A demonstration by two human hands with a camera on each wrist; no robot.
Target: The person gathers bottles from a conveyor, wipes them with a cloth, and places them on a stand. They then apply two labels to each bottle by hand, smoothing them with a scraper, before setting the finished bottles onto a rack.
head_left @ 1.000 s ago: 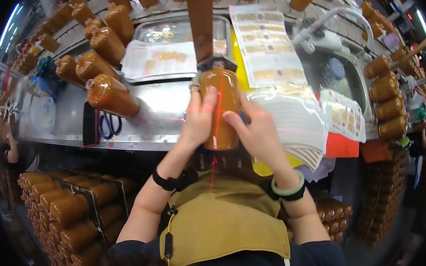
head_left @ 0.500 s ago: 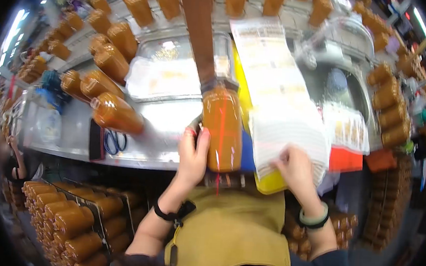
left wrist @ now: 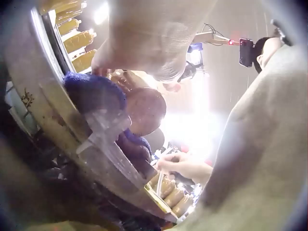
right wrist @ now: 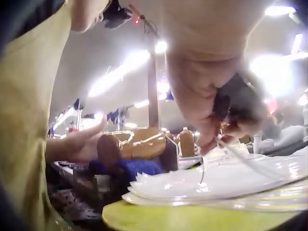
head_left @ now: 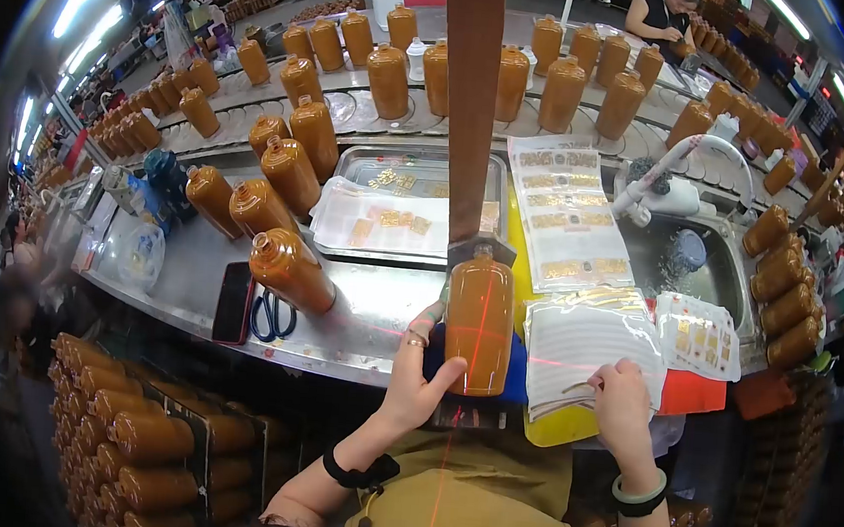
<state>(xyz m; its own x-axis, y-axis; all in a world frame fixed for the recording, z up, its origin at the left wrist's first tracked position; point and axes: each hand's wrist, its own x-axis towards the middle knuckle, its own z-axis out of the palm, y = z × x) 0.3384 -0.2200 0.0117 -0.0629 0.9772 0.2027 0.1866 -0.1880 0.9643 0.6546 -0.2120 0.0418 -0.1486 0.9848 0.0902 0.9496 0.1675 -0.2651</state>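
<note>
A glossy brown bottle (head_left: pixel 480 323) lies on blue cloth (right wrist: pixel 137 168), its neck against a dark fitting (head_left: pixel 484 249) at the foot of a brown upright bar. My left hand (head_left: pixel 412 387) lies along the bottle's left side with fingers extended, thumb out near its base. To the right, my right hand (head_left: pixel 622 408) pinches the near edge of a thin sheet (right wrist: pixel 248 161) on top of a fanned stack of white sheets (head_left: pixel 574 345). That edge is bent up between thumb and fingers in the right wrist view. The stack rests on a yellow board (head_left: pixel 553 430).
Several brown bottles (head_left: pixel 292 271) stand on the steel bench at left, near blue-handled scissors (head_left: pixel 273 316) and a dark phone-like slab (head_left: pixel 233 303). A metal tray (head_left: pixel 429 170) holds gold-printed sheets. A sink (head_left: pixel 710 261) with a white tap is at right; a conveyor (head_left: pixel 354 115) runs behind.
My right hand has left the bottle, moved right to the stack and taken a sheet's edge. The left hand has slid lower along the bottle. The head view has tilted up.
</note>
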